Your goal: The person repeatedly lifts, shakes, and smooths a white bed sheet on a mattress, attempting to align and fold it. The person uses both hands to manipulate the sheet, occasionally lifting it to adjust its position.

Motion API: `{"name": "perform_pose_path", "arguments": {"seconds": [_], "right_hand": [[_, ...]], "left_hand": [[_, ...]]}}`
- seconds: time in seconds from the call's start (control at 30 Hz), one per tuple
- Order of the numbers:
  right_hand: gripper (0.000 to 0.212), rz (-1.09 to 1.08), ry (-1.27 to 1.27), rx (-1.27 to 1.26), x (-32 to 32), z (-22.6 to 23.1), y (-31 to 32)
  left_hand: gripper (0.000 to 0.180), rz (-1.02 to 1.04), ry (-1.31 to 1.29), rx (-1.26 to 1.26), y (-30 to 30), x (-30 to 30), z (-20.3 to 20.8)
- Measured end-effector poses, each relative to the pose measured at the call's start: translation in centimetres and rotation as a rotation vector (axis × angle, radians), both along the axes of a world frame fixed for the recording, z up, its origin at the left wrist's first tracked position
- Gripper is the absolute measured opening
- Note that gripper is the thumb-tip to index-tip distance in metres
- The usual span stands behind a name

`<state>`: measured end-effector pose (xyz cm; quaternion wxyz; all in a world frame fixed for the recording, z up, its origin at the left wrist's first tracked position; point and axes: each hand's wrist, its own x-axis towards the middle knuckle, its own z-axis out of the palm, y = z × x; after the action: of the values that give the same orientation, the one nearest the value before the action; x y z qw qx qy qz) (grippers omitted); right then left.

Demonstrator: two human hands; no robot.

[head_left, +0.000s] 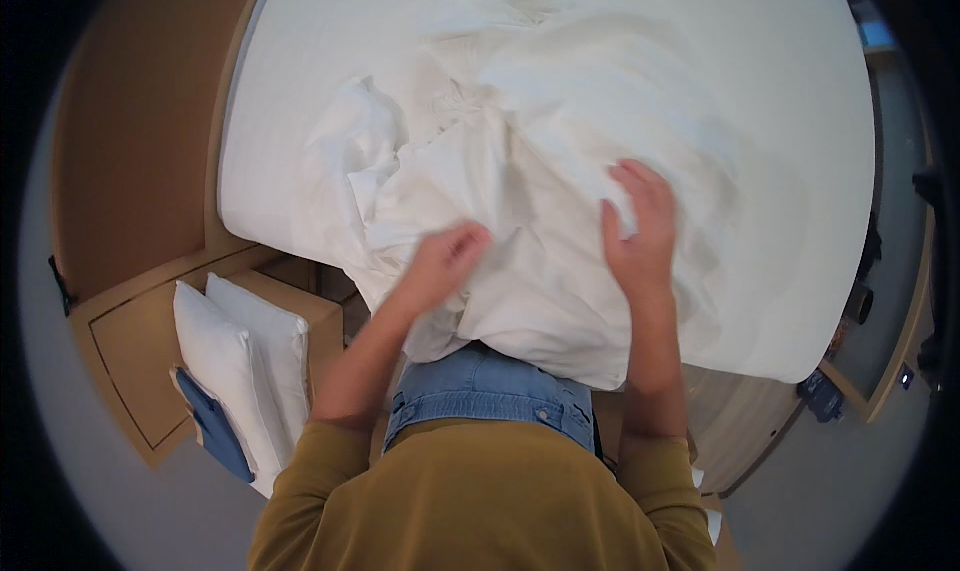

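Observation:
A crumpled white bed cloth (560, 271), perhaps a sheet or cover, lies in folds across the near part of the mattress (800, 151). Its near edge hangs toward my waist, and a bunched part with a gathered edge shows at the upper left. Over the cloth's left folds is my left hand (445, 263), slightly blurred, fingers curled in; whether any fabric is between them is hidden. My right hand (645, 233) is over the cloth's right side, thumb and fingers apart, with nothing in it.
Left of the bed stands a large brown panel (140, 121). Two white pillows (225, 366) and a blue item (213, 426) lean by a wooden cabinet (140, 356) at lower left. A wooden bed base (740, 416) shows at lower right, near a dark object (822, 396) on the floor.

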<state>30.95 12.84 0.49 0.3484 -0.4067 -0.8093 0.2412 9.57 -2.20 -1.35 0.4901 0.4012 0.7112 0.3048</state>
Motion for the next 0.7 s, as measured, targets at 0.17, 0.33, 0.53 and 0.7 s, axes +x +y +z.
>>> {"name": "perform_pose_path", "arguments": {"seconds": [0.17,0.33,0.53,0.7], "right_hand": [[0.023,0.546,-0.226,0.174,-6.3,0.6,-1.0],[0.004,0.589,-0.631,-0.068,-2.5,-2.1,-0.6],[0.013,0.282,-0.968,-0.166,5.0,-2.2,-1.4],[0.017,0.242,-1.214,-0.414,5.8,1.4,-2.1]], "left_hand": [[0.017,-0.69,-0.368,0.318,-2.2,8.1,5.4],[0.018,-0.652,-0.338,0.254,-2.2,6.9,4.5],[0.053,-0.063,0.58,0.395,1.1,-0.8,-1.6],[0.029,-0.456,0.465,0.22,2.6,-3.3,-5.0]]}}
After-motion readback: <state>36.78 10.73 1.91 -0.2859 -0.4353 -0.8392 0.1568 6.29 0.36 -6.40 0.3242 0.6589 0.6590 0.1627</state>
